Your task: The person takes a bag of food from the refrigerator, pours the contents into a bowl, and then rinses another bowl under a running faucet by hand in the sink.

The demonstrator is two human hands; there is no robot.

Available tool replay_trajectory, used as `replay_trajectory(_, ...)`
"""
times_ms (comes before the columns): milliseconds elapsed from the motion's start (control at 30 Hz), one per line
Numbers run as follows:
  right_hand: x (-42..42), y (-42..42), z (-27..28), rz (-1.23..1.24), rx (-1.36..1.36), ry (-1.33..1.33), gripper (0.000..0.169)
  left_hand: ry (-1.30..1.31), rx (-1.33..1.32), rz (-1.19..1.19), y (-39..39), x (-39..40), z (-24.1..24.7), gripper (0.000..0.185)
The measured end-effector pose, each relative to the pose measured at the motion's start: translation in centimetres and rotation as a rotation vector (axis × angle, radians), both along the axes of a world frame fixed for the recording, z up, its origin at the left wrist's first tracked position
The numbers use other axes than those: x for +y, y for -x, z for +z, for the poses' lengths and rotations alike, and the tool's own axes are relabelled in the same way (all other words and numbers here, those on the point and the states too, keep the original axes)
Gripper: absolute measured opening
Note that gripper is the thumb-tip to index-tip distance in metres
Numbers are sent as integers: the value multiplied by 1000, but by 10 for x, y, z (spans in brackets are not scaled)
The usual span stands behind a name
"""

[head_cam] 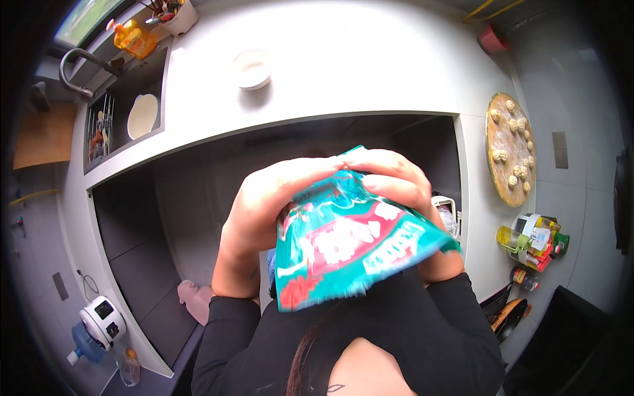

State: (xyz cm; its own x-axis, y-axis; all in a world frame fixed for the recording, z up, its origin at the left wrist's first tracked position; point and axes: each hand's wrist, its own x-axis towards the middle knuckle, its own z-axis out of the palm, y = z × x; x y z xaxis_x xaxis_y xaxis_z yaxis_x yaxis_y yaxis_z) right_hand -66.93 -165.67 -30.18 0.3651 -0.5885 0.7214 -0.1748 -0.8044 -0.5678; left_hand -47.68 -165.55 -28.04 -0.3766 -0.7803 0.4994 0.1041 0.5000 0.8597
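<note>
Close before my chest is a teal and red plastic food packet [342,237] that bears printed writing. My left hand [277,193] grips its crumpled upper edge from one side. My right hand [396,175] holds the same edge from the other side, its fingers bent over the plastic. The two hands meet at the top of the packet. Whether the packet is torn there is hidden by the fingers. Beyond the hands, a small white bowl [252,70] stands on the white counter [346,64]; its contents are too bright to make out.
Left is a sink [141,74] with a faucet [81,72], a cream basin [143,116] and an orange soap bottle [133,39]. A round wooden board [510,143] of shaped dough pieces lies right, near a condiment rack [525,232]. The counter's front edge runs beyond my hands.
</note>
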Motion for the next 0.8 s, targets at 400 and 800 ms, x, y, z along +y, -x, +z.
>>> replay_trajectory(400,-128,-42,-132,557,-1077,-1559,79,-6,-310,540,9,-129,-99,43)
replay_trajectory(800,-241,-72,-184,298,-1206,-1761,77,-217,-393,533,-7,-223,-161,36)
